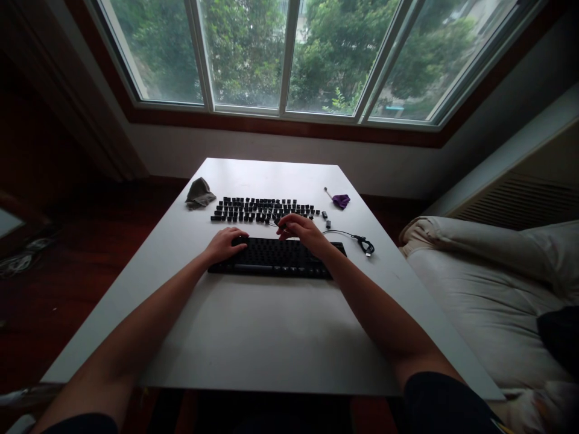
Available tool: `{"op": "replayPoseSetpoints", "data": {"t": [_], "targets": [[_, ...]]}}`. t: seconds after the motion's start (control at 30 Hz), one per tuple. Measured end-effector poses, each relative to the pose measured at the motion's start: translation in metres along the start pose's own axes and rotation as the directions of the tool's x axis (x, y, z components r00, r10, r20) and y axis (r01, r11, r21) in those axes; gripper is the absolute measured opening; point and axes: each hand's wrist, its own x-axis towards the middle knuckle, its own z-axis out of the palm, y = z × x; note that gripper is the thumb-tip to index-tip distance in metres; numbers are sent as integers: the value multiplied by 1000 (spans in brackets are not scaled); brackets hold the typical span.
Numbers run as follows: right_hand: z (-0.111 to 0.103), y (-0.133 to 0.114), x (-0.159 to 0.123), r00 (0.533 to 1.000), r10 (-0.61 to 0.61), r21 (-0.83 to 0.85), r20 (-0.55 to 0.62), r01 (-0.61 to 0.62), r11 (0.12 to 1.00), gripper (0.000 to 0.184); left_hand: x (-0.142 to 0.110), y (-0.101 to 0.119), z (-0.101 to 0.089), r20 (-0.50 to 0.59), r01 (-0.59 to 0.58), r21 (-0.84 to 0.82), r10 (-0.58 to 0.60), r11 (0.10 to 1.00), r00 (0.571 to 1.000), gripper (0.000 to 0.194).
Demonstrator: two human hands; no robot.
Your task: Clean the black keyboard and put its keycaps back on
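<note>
A black keyboard (275, 258) lies across the white table, its cable (337, 232) leading from the back. My left hand (224, 244) holds the keyboard's far left corner, thumb on top and fingers along the rear edge. Over the rear edge, right of the middle, my right hand (301, 231) is closed in a pinch. Something small and dark shows at its fingertips, too unclear to name. Just behind the keyboard stand rows of loose black keycaps (246, 211), partly hidden by my right hand.
A crumpled grey cloth (199, 193) sits at the table's left edge. At the back right are a purple cloth (341, 201) and a thin stick with a dark tip (327, 192). The bundled cable end with a USB plug (368, 254) lies right of the keyboard. A pale sofa (479, 289) flanks the table.
</note>
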Motion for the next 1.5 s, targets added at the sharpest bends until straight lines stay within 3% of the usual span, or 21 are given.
{"op": "replayPoseSetpoints", "data": {"t": [0.13,0.2,0.37,0.53,0.73,0.9,1.17,1.33,1.5], "targets": [[19,-5,2,1000,-6,76,20,5,997,29,-8,-6,0,-241,93,-119,-120,988,963,31],[26,2,0,998,-65,48,-21,66,997,32,-16,-13,0,-290,147,-130,-179,981,940,29],[35,31,-22,977,-176,-132,-123,160,978,27,-26,-19,5,-279,280,-196,-328,940,903,28],[35,39,-35,963,-231,-303,-138,181,936,22,-25,-14,9,-272,299,-214,-351,930,896,29],[34,37,-29,960,-251,-327,-125,199,924,26,-25,-12,9,-275,334,-237,-393,912,878,29],[30,42,-26,968,-196,-346,-155,132,929,28,-26,-10,9,-273,357,-224,-411,907,870,28],[42,48,-34,985,-132,-294,-107,95,951,31,-26,-14,10,-236,296,-218,-345,930,909,25],[67,48,-34,991,-118,-305,-70,91,948,31,-26,-23,3,-89,132,-237,-157,962,983,27],[86,42,-24,990,-139,-267,-20,128,955,31,-19,-30,0,-70,36,-189,-50,981,996,27]]}}
